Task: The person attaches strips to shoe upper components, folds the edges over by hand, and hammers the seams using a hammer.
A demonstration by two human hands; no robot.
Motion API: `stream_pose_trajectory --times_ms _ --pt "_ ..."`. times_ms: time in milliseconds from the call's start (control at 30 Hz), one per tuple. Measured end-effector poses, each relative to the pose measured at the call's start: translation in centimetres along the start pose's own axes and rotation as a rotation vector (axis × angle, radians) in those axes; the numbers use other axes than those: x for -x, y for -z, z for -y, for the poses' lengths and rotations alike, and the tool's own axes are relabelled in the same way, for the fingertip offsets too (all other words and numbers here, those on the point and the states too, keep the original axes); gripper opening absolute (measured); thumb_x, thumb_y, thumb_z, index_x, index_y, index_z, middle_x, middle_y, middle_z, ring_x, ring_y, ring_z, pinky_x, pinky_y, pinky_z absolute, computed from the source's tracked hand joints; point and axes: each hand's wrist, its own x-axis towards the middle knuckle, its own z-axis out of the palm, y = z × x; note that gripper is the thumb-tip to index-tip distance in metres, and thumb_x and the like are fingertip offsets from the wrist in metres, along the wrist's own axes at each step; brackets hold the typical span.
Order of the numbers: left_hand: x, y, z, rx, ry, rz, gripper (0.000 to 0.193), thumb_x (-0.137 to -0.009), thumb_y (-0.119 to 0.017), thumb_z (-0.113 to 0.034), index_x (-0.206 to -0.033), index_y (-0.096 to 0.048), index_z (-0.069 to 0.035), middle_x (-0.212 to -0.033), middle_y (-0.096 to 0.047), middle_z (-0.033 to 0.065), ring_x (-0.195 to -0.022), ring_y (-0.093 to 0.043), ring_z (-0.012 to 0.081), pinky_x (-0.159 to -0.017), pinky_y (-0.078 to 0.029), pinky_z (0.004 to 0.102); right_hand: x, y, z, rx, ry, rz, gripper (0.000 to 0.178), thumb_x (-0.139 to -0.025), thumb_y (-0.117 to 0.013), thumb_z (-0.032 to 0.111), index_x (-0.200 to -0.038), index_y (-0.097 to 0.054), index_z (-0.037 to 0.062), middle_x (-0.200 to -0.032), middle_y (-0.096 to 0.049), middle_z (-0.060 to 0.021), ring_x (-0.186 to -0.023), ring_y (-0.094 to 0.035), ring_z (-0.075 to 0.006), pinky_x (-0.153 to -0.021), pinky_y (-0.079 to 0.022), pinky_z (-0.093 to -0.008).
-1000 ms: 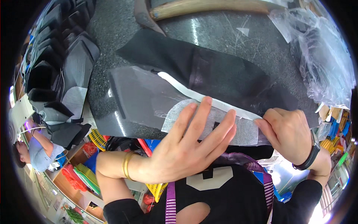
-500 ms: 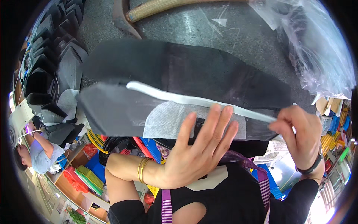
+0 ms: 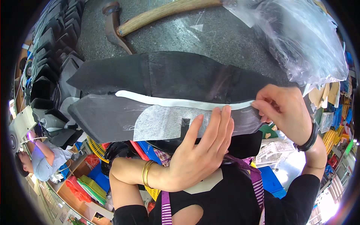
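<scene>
Along the near side of the speckled bench (image 3: 168,40), the left hand (image 3: 200,155) lies with fingers extended and slightly apart, tips at a white strip (image 3: 172,101). At right, the right hand (image 3: 285,108) pinches the strip's right end between thumb and finger. The strip is narrow, smooth and gently curved, lying between a grey panel (image 3: 101,116) with a pale textured patch (image 3: 157,122) and a matte black panel (image 3: 180,71) beyond. Farther off lies a wooden-handled hammer (image 3: 150,19); far right, clear plastic sheeting (image 3: 307,45).
</scene>
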Motion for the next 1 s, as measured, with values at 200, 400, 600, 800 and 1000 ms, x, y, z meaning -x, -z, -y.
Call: stream_pose_trajectory --times_ms 200,400,600,800,1000 --pt "-1.9 -2.3 0.3 0.024 -0.09 -0.102 0.062 -0.076 -0.064 -0.038 -0.131 -0.053 -0.012 -0.141 -0.043 0.007 -0.119 -0.045 0.0218 -0.099 -0.036 0.0421 -0.9 0.5 -0.2 0.316 0.284 -0.004 0.016 -0.074 -0.068 0.002 -0.087 -0.059 0.0017 -0.071 -0.055 -0.0107 -0.062 -0.06 -0.0278 -0.058 -0.047 -0.0354" --pt "-3.5 -0.5 -0.1 0.033 -0.099 -0.114 0.045 -0.077 -0.066 -0.035 -0.116 -0.058 -0.014 -0.139 -0.048 0.0021 -0.109 -0.048 0.0183 -0.088 -0.039 0.0403 -0.3 2.2 -1.8 0.556 0.605 -0.017 0.017 -0.079 -0.065 0.018 -0.087 -0.059 0.0044 -0.082 -0.056 -0.0091 -0.069 -0.061 -0.0266 -0.056 -0.048 -0.0359" --pt "-2.7 -1.4 0.1 -0.053 -0.056 -0.116 0.037 -0.081 -0.062 -0.029 -0.116 -0.058 -0.016 -0.136 -0.053 0.0002 -0.107 -0.05 0.0179 -0.088 -0.04 0.0386 0.7 3.1 0.6 0.816 0.342 0.312 0.032 -0.071 -0.067 0.03 -0.087 -0.058 0.0038 -0.094 -0.06 -0.0088 -0.081 -0.063 -0.0251 -0.063 -0.051 -0.0359" --pt "-2.6 -2.7 0.7 -0.141 -0.162 -0.219 0.037 -0.086 -0.059 -0.031 -0.118 -0.058 -0.015 -0.134 -0.055 -0.0008 -0.108 -0.05 0.0184 -0.09 -0.039 0.0396 -2.8 -0.1 -2.1 0.466 0.609 -0.178 0.023 -0.079 -0.068 0.018 -0.089 -0.054 0.0024 -0.088 -0.056 -0.0111 -0.074 -0.058 -0.0306 -0.061 -0.046 -0.0362" --pt "-2.7 -2.1 0.1 -0.074 -0.113 -0.171 0.046 -0.082 -0.053 -0.025 -0.126 -0.053 -0.012 -0.135 -0.051 0.008 -0.112 -0.046 0.0214 -0.087 -0.042 0.0413 -4.4 2.7 -1.2 0.31 0.54 0.135 0.026 -0.074 -0.071 0.013 -0.083 -0.052 -0.0025 -0.07 -0.054 -0.0179 -0.067 -0.053 -0.0403 -0.059 -0.042 -0.0409"
